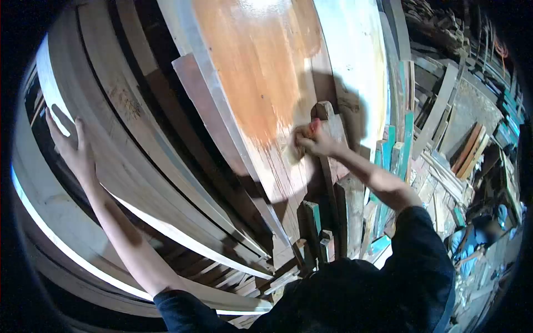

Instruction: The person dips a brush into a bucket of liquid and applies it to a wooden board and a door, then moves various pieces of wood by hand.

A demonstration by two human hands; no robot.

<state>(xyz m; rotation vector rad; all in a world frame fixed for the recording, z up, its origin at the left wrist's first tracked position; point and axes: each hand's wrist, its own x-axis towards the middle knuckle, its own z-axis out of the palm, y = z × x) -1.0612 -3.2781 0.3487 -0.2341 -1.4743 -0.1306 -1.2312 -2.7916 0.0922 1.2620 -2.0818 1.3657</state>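
My right hand (317,141) is closed round a crumpled tan wad that looks like a rag (294,151), with a bit of red showing at the knuckles. It presses the wad near the right edge of a tall wooden board (283,186). The upper part of that board carries a wet, shiny orange-brown coat (250,72), which ends in streaks and drips beside the rag. Away to the left, my left hand (75,147) is open, fingers spread, at the pale edge of a large plank (83,72).
Several long planks lean side by side on the left. A pale, glossy board (350,50) stands right of the coated one. Green-edged offcuts (408,139) and piled scrap wood (472,150) lie to the right. A person in blue (471,247) is low at the far right.
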